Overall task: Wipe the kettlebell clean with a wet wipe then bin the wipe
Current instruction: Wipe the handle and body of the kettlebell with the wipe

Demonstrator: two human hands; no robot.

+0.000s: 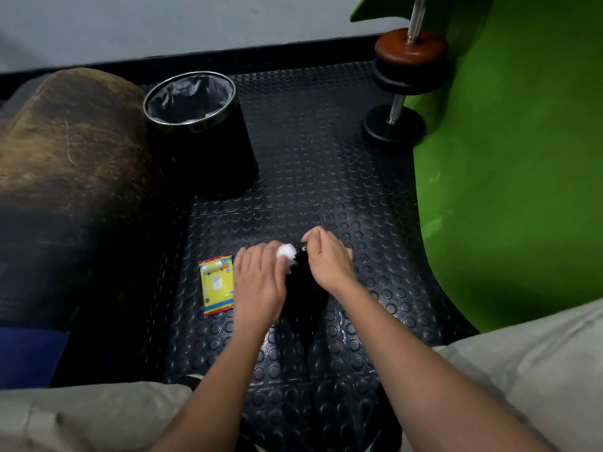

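A black kettlebell (305, 288) stands on the dark studded floor mat between my hands, mostly hidden by them. My left hand (259, 282) presses a bunched white wet wipe (286, 252) against the kettlebell's upper left side. My right hand (329, 259) is closed around the kettlebell's handle at the top. A black round bin (225, 158) with a grey liner and a metal rim stands farther back and to the left, upright and open.
A yellow and red wet-wipe packet (217, 285) lies flat just left of my left hand. A worn brown padded bench (65, 141) fills the left. Dumbbells (404, 79) lean at the back right against a green curved surface (522, 174). My knees frame the bottom.
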